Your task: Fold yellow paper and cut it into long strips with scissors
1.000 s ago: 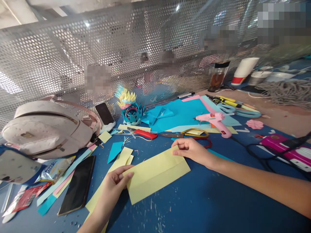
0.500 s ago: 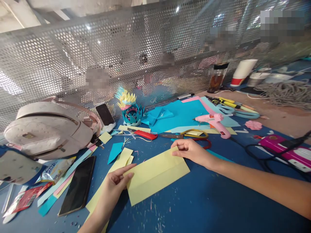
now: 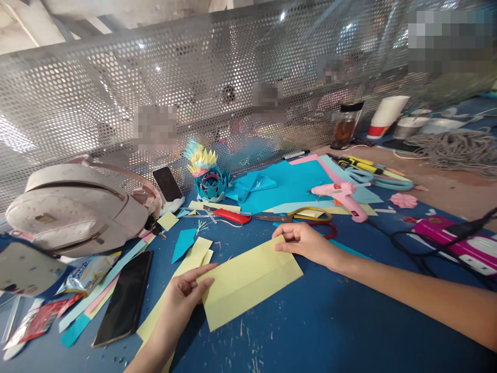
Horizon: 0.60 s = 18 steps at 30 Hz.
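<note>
Hands (image 3: 182, 295) (image 3: 306, 241) pinch folded yellow paper (image 3: 248, 280) ends.

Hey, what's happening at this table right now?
A person is working a folded sheet of yellow paper flat on a blue table. The left hand pinches its near left end, and the right hand presses the far right corner. Behind the paper lie scissors, a red cutter, a pink glue gun and blue paper sheets. A black phone and a backpack sit to the left.
</note>
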{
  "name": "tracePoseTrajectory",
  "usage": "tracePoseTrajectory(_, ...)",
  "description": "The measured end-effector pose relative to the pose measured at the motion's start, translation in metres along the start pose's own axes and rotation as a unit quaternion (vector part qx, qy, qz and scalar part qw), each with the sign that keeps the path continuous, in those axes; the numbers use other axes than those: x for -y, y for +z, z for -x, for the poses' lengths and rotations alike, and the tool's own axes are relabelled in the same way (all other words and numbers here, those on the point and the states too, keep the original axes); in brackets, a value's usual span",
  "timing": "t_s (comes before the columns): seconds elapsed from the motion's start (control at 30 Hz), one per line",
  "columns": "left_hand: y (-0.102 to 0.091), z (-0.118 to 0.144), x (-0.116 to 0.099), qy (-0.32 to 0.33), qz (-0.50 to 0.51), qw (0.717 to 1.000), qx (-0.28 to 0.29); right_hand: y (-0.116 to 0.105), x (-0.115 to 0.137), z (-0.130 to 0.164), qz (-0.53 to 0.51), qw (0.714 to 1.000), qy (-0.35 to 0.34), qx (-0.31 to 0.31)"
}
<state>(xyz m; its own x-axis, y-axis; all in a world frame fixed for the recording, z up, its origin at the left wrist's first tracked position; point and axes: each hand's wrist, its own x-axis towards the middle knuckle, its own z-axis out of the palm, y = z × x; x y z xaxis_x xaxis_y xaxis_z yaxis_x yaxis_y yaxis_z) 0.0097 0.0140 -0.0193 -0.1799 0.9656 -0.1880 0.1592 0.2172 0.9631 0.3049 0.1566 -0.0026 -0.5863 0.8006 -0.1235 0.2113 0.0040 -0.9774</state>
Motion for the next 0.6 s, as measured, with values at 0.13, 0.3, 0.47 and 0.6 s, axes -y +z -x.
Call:
tracePoseTrajectory(0.13, 0.0002, 0.0001, 0.0005, -0.006, 0.006, 1.000, 0.002, 0.0000, 0.0000, 0.0003, 0.001, 1.000, 0.003, -0.002)
tracePoseTrajectory(0.3, 0.0002, 0.0001, 0.0007, 0.000, 0.016, 1.000, 0.004, 0.0002, -0.0004, 0.0000, -0.004, 1.000, 0.005, -0.001)
tracePoseTrajectory(0.47, 0.0001, 0.0000, -0.0002, 0.004, -0.001, 1.000, 0.004, -0.0002, -0.0019, -0.0007, -0.003, 1.000, 0.000, -0.001)
tracePoseTrajectory(0.6, 0.0004, -0.0005, -0.0006, 0.008, -0.005, 1.000, 0.006, -0.0005, -0.0035, -0.0006, -0.009, 1.000, -0.009, 0.003)
